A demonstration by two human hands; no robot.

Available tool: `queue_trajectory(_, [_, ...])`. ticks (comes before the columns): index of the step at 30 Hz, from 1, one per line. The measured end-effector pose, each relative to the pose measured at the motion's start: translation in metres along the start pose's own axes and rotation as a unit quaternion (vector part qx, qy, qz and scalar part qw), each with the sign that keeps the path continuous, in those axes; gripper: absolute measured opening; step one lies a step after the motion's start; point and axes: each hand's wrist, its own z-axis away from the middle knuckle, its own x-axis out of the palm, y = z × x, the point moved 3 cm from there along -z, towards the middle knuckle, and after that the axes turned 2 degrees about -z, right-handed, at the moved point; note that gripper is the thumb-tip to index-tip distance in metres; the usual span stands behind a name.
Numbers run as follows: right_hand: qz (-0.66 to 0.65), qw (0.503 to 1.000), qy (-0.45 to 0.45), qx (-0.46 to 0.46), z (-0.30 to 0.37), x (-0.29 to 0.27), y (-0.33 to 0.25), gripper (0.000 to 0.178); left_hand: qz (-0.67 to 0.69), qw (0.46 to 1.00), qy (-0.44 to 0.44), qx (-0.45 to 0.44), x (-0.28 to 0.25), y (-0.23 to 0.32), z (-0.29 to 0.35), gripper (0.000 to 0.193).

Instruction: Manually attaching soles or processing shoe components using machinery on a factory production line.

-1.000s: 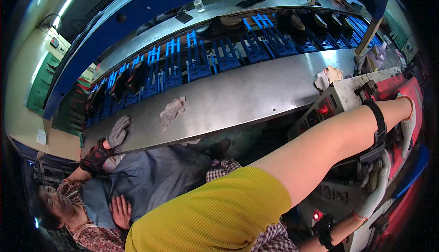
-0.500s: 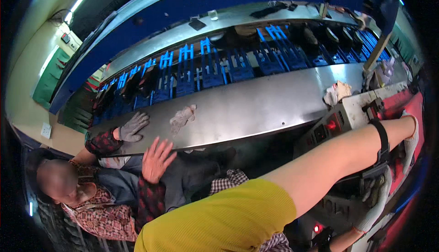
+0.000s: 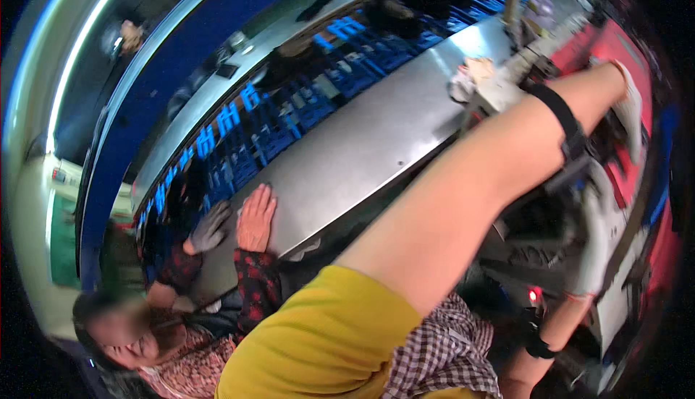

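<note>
My left arm, in a yellow sleeve (image 3: 326, 327) with a black strap (image 3: 561, 117) on the forearm, stretches to the upper right. My left hand (image 3: 632, 113), in a white glove, is seen edge-on beside a red machine surface (image 3: 604, 44). Its fingers look extended, and I see nothing held in them. Lower down, my right hand (image 3: 595, 236), also white-gloved, reaches up beside dark machine parts. Motion smears its fingers, so its grip is unclear. A black band (image 3: 537, 341) circles the right wrist.
At left, a co-worker rests a grey-gloved hand (image 3: 210, 229) and a bare hand (image 3: 257, 222) on a long metal table (image 3: 347, 153). Blue racks (image 3: 239, 120) with dark items line its far side. A crumpled cloth (image 3: 470, 77) lies by the machine. A red light (image 3: 534, 295) glows below.
The whole view has tilted and shifted. My right hand has come up closer to the left one. The co-worker's bare hand has come down onto the table; the pale glove there no longer shows.
</note>
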Motion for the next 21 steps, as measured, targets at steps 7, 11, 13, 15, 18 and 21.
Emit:
queue_trajectory(7, [-0.01, 0.997, -0.063, -0.048, 0.054, 0.183, -0.136, 0.084, -0.239, 0.894, 0.251, 0.284, -0.018, -0.089, 0.035, 0.063])
queue_trajectory(11, [0.057, 0.985, -0.16, -0.042, 0.048, 0.158, -0.148, 0.082, -0.228, 0.884, 0.258, 0.316, -0.024, -0.089, 0.065, 0.051])
queue_trajectory(13, [0.096, 0.979, -0.1, -0.149, 0.049, 0.134, -0.153, 0.054, -0.246, 0.875, 0.284, 0.306, -0.025, -0.071, 0.08, 0.044])
queue_trajectory(15, [0.144, 0.962, -0.052, -0.225, 0.048, 0.117, -0.167, 0.034, -0.234, 0.847, 0.325, 0.349, -0.041, -0.068, 0.09, 0.043])
queue_trajectory(18, [0.248, 0.913, -0.003, -0.325, 0.028, 0.089, -0.178, 0.021, -0.284, 0.75, 0.45, 0.392, -0.061, -0.061, 0.115, 0.047])
queue_trajectory(21, [0.279, 0.893, 0.006, -0.354, -0.026, 0.072, -0.166, 0.024, -0.175, 0.697, 0.54, 0.438, -0.058, -0.057, 0.154, 0.046])
